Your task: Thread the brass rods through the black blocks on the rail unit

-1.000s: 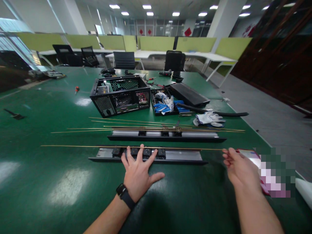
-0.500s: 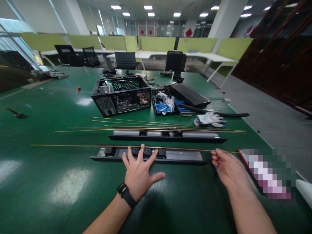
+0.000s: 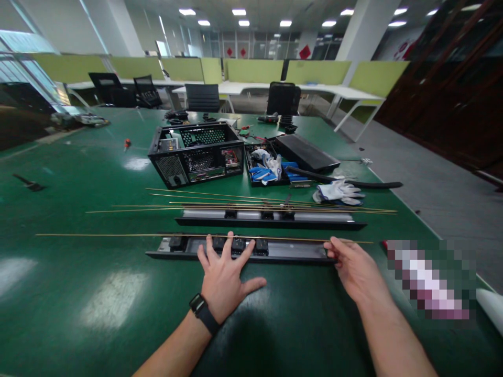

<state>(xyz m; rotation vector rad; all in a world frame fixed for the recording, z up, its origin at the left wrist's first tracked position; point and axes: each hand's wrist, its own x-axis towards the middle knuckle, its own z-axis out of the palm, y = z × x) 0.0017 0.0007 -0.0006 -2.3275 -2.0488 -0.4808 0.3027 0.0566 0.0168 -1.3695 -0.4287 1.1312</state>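
My left hand [image 3: 225, 280], with a black watch on the wrist, lies flat with fingers spread on the near black rail [image 3: 293, 252], fingertips by its row of black blocks. My right hand [image 3: 353, 268] is at the rail's right end, fingers pinched on a long thin brass rod [image 3: 118, 235] that runs left across the rail and over the green table [image 3: 78, 293]. A second black rail [image 3: 271, 219] lies just behind, with several more brass rods [image 3: 196, 207] across it.
An open black computer case [image 3: 194, 153] stands behind the rods. Beside it are a black tray with blue-white gloves [image 3: 266, 166], a black panel [image 3: 304, 152], a black hose [image 3: 365, 184] and loose gloves [image 3: 338, 192]. The table's right edge is near my right arm. Office chairs and desks stand beyond.
My right hand has moved left along the table with the brass rod, sliding the rod leftward across the near rail. My left hand has stayed in place.
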